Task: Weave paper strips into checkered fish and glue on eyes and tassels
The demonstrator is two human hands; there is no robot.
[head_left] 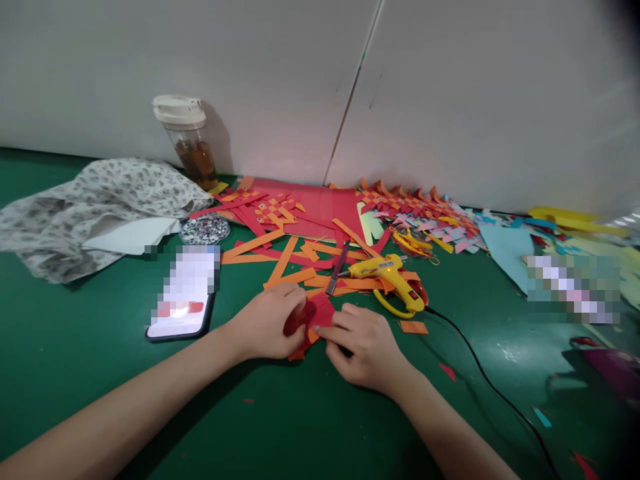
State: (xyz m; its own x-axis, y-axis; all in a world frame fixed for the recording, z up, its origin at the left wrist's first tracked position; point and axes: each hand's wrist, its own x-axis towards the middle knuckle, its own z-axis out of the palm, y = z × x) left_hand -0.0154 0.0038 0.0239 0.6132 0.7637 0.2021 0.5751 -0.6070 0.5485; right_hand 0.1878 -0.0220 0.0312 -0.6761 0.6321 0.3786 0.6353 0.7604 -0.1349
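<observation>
A folded red paper piece (321,309) with small orange parts lies between my hands, low over the green table. My left hand (274,321) grips its left side with the thumb and fingers curled round the edge. From the right, my right hand (369,345) has its fingers bent together at an orange bit (313,335) on the paper. Just beyond my right hand rests a yellow hot glue gun (397,277), its nozzle pointing left. A slim dark cutter knife (339,268) lies beside the nozzle among orange paper strips (284,263).
A phone (183,293) lies left of my hands, near a patterned cloth (115,207) and a lidded tea bottle (193,143). Woven red-orange paper shapes (405,199) and coloured scraps line the wall. The glue gun's black cord (480,363) runs down the right side.
</observation>
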